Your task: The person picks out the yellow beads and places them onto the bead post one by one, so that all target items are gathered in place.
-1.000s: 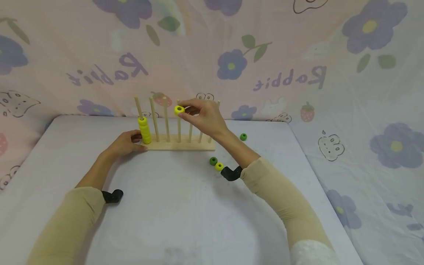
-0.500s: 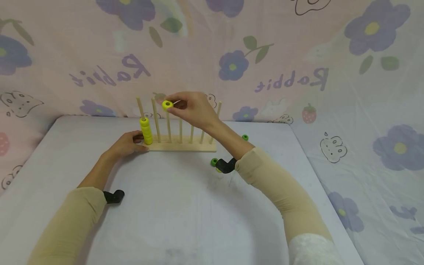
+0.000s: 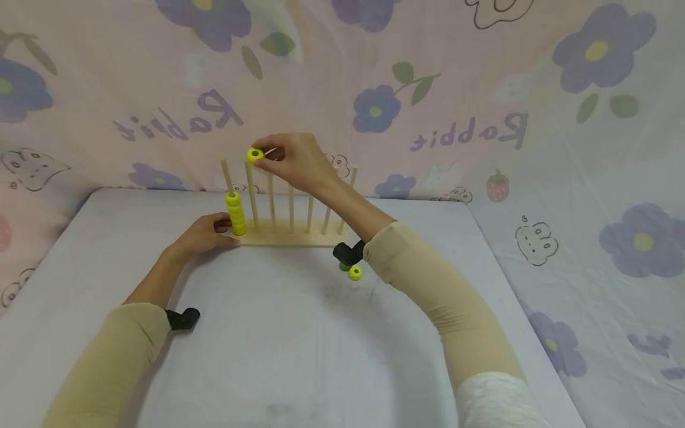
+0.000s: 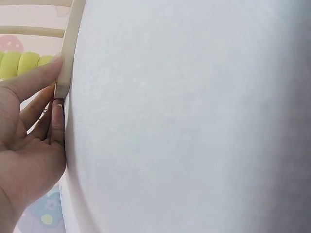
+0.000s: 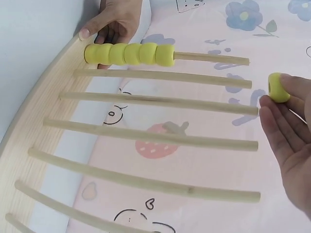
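Note:
My right hand (image 3: 299,160) pinches a yellow bead (image 3: 255,156) between thumb and fingertips, up by the top of the second peg from the left in the head view. From the right wrist, the bead (image 5: 278,88) shows apart from the peg tips, its hole facing them. The wooden peg rack (image 3: 294,239) has a flat base and a row of upright pegs. A stack of several yellow beads (image 5: 129,54) fills the lower part of its leftmost peg. My left hand (image 3: 206,232) grips the base's left end, the thumb (image 4: 46,73) laid on it beside the stack.
On the white table (image 3: 257,333), a loose yellow bead (image 3: 355,273) lies right of the rack's front. Beside it a green bead (image 3: 345,267) is partly covered by the black wrist mount (image 3: 348,254). A patterned cloth (image 3: 321,77) hangs behind the table.
My right hand has carried the yellow bead left and upward, from around the fourth peg to the second. The right forearm now hides the farther green bead. My left hand stays put.

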`<state>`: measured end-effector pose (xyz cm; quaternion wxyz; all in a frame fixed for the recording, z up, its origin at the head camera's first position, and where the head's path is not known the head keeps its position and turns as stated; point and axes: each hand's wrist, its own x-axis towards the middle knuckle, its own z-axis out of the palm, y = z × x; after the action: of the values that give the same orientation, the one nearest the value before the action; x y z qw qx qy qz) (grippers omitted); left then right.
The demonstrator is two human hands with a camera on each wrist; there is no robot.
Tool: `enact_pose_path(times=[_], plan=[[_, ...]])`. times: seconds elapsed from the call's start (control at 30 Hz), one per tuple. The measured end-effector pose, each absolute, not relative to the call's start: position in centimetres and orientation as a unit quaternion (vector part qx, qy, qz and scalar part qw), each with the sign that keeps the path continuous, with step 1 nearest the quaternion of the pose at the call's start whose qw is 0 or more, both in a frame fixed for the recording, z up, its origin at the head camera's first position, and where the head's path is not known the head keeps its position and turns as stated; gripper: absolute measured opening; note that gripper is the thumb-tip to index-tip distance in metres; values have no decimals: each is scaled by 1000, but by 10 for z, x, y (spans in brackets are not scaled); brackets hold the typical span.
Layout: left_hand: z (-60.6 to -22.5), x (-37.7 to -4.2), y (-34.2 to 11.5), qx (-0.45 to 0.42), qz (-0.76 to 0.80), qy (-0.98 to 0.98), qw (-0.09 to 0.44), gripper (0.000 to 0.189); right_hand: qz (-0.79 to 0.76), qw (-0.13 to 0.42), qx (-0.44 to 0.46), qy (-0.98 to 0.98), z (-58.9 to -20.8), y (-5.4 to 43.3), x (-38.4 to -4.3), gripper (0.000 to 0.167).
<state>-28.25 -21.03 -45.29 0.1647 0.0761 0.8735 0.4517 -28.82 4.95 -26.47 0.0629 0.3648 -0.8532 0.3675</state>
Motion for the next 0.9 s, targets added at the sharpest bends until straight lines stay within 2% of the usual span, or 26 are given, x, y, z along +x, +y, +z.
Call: enact_pose_path(times=[0.3, 0.63, 0.9], plan=[[-454, -285, -210, 83, 450, 874, 163, 85, 361, 49, 356, -860, -260, 33, -295, 34], [-455, -283, -212, 86, 453, 872, 161, 84, 355, 10, 356, -864, -256, 10, -301, 37], [-454, -283, -213, 86, 458, 870, 163, 85, 349, 12, 357, -866, -259, 0, -306, 36]])
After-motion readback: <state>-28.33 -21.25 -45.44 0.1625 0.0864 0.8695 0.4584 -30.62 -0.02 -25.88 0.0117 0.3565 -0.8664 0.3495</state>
